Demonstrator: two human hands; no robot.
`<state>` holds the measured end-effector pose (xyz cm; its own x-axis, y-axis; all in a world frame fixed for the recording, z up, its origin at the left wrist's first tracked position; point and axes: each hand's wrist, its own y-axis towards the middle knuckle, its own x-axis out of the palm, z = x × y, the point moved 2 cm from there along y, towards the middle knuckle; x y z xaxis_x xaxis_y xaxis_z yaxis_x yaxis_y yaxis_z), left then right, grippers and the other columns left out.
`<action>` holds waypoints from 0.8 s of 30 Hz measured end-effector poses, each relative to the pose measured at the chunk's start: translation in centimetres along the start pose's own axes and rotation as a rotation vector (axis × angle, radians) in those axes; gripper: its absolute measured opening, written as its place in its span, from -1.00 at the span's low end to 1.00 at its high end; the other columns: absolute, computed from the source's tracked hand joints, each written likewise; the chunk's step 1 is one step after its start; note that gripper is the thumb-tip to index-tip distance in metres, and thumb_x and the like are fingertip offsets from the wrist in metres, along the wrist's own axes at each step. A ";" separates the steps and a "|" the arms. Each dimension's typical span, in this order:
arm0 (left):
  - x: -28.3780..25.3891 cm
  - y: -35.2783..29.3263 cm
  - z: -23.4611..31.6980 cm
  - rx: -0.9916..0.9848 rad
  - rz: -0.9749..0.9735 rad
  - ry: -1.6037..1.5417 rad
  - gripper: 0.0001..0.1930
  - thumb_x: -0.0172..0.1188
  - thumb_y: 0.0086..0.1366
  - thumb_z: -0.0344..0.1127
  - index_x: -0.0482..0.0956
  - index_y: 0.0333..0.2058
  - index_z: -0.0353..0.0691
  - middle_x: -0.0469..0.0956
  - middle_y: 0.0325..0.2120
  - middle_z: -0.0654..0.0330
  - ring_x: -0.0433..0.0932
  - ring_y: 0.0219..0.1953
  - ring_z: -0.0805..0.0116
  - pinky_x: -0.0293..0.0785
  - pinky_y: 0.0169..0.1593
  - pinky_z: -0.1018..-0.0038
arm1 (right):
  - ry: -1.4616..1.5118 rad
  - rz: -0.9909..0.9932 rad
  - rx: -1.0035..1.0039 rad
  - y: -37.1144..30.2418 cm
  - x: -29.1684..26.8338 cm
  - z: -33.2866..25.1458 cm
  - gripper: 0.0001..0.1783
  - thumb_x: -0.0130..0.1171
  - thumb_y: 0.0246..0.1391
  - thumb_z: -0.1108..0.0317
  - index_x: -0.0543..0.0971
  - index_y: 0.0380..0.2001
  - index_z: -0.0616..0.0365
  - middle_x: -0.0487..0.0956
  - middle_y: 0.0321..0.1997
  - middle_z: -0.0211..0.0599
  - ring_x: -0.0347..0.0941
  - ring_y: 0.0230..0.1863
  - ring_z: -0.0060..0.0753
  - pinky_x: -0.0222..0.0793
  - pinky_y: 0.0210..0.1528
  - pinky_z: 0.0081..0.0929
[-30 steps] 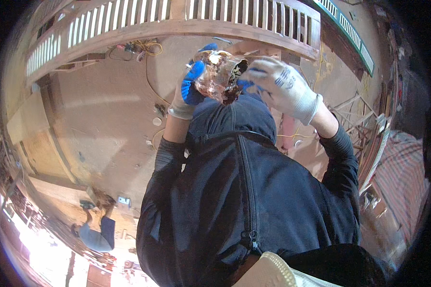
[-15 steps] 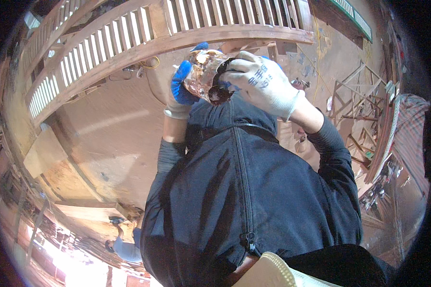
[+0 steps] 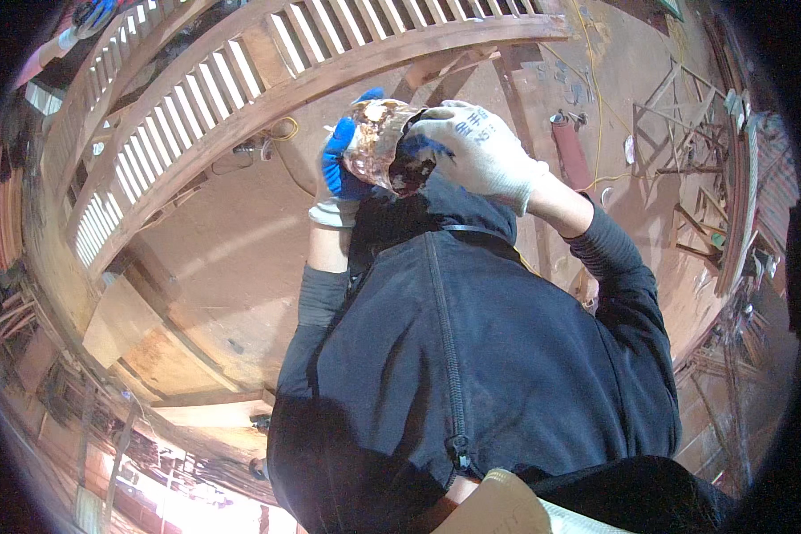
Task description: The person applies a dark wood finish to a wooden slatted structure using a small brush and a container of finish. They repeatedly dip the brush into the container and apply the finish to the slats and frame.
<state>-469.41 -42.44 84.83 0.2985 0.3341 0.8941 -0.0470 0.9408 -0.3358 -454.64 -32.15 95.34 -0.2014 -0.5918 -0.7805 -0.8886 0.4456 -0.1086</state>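
Note:
A stained, brown-streaked container [image 3: 374, 147], shaped like a can or cut-off bottle, is tilted on its side with its dark mouth toward the right. My left hand [image 3: 340, 169], in a white glove with blue palm and fingers, is closed around it from the left. My right hand [image 3: 485, 151], in a matching glove, is at the mouth with its fingers bent into the dark opening. Blue shows on the fingers there, smudged dark. Whatever the right fingers pinch is hidden by the glove and the container's rim.
Beyond my hands runs a long slatted wooden frame [image 3: 267, 98]. Another person's gloved hand [image 3: 93, 20] is at the far left. On the floor are a reddish cylinder [image 3: 570, 151], a yellow cord [image 3: 596, 98] and, at right, wooden frames [image 3: 676, 133]. Boards [image 3: 165, 356] lie at lower left.
The whole view has shifted, bringing the reddish cylinder and another person's gloved hand into sight. The person at lower left is now mostly out of sight. My left hand keeps holding the container.

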 end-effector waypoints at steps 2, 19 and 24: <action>0.0 0.1 0.4 0.019 0.003 0.011 -0.29 0.08 0.29 0.01 0.19 0.26 -0.36 0.35 0.17 -0.06 0.37 0.19 0.07 0.27 0.28 0.17 | 0.137 0.048 0.067 -0.3 0.0 0.5 -0.68 0.15 -0.09 0.47 0.61 -0.18 0.16 0.61 -0.17 -0.10 0.52 -0.10 0.03 0.46 -0.04 -0.24; -1.0 -1.9 1.1 -0.013 -0.134 0.016 -0.09 -0.08 0.24 0.33 0.07 0.31 -0.31 0.23 0.26 -0.09 0.26 0.28 0.00 0.17 0.33 0.08 | -0.028 0.126 0.057 -1.8 -1.4 -2.4 -0.70 0.22 -0.02 0.30 0.57 -0.18 0.11 0.58 -0.24 -0.18 0.51 -0.17 -0.03 0.46 -0.14 -0.24; -0.3 -1.8 1.0 -0.021 -0.086 0.010 -0.14 -0.09 0.28 0.29 0.07 0.30 -0.32 0.23 0.25 -0.10 0.26 0.27 0.00 0.18 0.33 0.10 | -0.261 0.160 -0.158 1.2 0.3 -3.7 -0.83 0.16 -0.08 0.30 0.60 -0.36 0.05 0.54 -0.30 -0.25 0.48 -0.18 -0.20 0.46 -0.17 -0.26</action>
<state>-470.31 -44.18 85.48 0.3099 0.2516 0.9169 -0.0006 0.9644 -0.2645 -457.26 -34.25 97.23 -0.2492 -0.3220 -0.9134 -0.9112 0.3974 0.1085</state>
